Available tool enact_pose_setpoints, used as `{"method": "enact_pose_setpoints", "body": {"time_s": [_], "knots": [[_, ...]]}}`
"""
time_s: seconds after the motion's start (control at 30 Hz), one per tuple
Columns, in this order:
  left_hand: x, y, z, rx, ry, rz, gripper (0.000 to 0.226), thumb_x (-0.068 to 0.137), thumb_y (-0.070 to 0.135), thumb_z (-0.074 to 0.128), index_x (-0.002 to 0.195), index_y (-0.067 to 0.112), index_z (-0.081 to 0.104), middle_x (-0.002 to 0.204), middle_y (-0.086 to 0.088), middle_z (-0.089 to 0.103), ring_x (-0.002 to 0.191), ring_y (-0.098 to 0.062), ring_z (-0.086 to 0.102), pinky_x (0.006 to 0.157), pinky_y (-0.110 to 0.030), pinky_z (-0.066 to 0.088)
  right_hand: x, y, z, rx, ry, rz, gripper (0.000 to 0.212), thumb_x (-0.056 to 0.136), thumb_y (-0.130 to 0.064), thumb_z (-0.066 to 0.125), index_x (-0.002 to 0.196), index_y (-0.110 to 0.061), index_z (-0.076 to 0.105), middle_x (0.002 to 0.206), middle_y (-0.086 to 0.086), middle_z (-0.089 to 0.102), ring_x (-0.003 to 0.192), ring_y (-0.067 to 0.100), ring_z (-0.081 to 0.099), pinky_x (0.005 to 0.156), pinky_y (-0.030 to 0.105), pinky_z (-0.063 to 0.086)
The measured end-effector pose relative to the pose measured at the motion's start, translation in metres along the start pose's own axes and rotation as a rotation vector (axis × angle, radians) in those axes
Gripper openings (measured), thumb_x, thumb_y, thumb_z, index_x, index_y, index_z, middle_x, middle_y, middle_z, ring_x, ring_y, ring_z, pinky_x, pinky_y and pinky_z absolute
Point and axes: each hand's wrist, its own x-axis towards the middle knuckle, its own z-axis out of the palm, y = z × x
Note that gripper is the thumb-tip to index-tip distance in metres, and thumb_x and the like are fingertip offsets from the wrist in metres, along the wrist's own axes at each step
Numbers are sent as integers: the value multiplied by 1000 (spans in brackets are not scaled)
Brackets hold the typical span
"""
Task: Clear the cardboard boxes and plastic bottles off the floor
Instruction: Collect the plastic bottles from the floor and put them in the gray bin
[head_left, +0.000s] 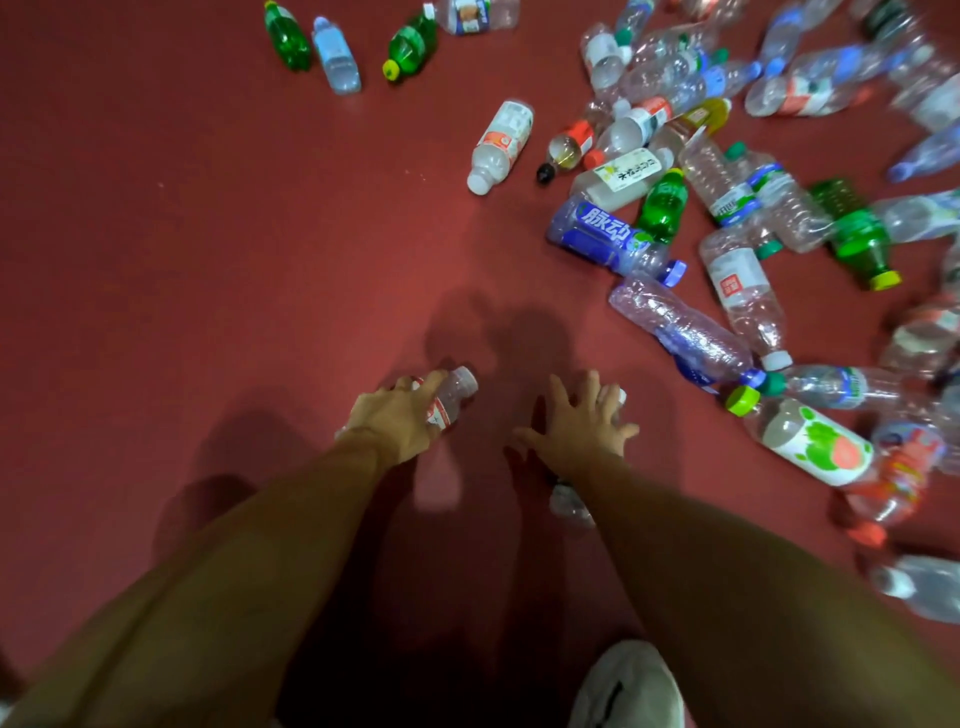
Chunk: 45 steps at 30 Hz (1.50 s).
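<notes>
Plastic bottles (743, 291), mostly empty, litter the red floor (208, 234) toward its right edge. Left hand (400, 418) curls round a clear red-labelled bottle (453, 394); right hand (576, 423), fingers splayed, seems to rest on another bottle (570, 506).

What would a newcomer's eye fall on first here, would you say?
A heap of plastic bottles sprawls across the red floor at upper right. Near the bottom centre, the left hand grips a clear bottle while the right hand spreads open over a second bottle.
</notes>
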Motion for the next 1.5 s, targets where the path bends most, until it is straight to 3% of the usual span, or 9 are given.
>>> {"method": "enact_pose_setpoints", "body": {"time_s": [0.17, 0.27, 0.37, 0.5, 0.7, 0.83, 0.97, 1.23, 1.5], "knots": [[1, -2, 5, 11, -22, -37, 83, 88, 44, 64, 155, 36, 15, 144, -3, 47, 120, -31, 57, 93, -40, 45, -6, 20, 14, 90, -81, 188, 96, 86, -65, 63, 157, -35, 6, 163, 12, -14, 148, 42, 3, 102, 68, 38], [4, -6, 13, -3, -41, -51, 85, 87, 45, 65, 156, 37, 16, 147, -3, 44, 123, -31, 55, 95, -42, 45, -9, 18, 14, 100, -97, 116, 78, 95, -30, 59, 157, -33, 11, 161, 13, -5, 140, 41, 23, 100, 53, 45], [7, -8, 19, -42, -40, -77, 87, 83, 48, 66, 155, 42, 17, 146, -1, 45, 120, -30, 57, 93, -42, 46, -10, 7, 7, 122, -77, -18, 80, 90, -16, 57, 156, -30, 15, 158, 11, 8, 134, 38, 31, 99, 48, 44], [8, -9, 17, -66, -50, -102, 90, 83, 49, 69, 156, 42, 16, 149, -3, 41, 124, -31, 55, 95, -42, 46, -8, -11, -1, 154, -31, -146, 84, 91, -15, 57, 158, -30, 10, 155, 10, 14, 135, 36, 30, 100, 49, 43], [8, -12, 23, -141, -102, -161, 83, 83, 48, 71, 154, 38, 29, 148, -3, 45, 127, -30, 52, 100, -39, 43, -11, -16, 5, 143, -107, -133, 87, 89, -15, 58, 158, -34, 8, 145, 12, 28, 130, 36, 39, 101, 48, 42], [0, -9, 15, -39, -65, -101, 94, 83, 46, 72, 154, 50, 9, 131, -2, 52, 113, -29, 61, 88, -40, 48, -10, -14, 3, 152, -106, -142, 85, 89, -15, 58, 158, -34, 12, 143, 11, 33, 128, 37, 42, 100, 47, 43], [-10, 0, 9, 13, -15, -104, 99, 83, 42, 70, 151, 55, -1, 126, -4, 52, 104, -28, 65, 79, -34, 44, -9, -13, 3, 124, -120, -146, 87, 89, -18, 59, 158, -36, 9, 146, 9, 29, 128, 38, 45, 98, 47, 44], [-17, 0, -3, -113, 24, -82, 98, 84, 42, 65, 148, 58, -6, 131, -4, 46, 104, -25, 63, 77, -32, 46, -6, -19, -13, 108, -129, -215, 91, 91, -17, 58, 158, -41, 1, 151, 8, 25, 123, 37, 52, 94, 45, 46], [-25, 2, -114, -125, 129, -86, 86, 90, 55, 60, 153, 52, 2, 120, -12, 56, 103, -30, 64, 82, -34, 46, -19, -44, -98, 142, -86, -310, 85, 96, -26, 55, 160, -34, 0, 166, 9, 4, 140, 36, 39, 101, 47, 42]]}}
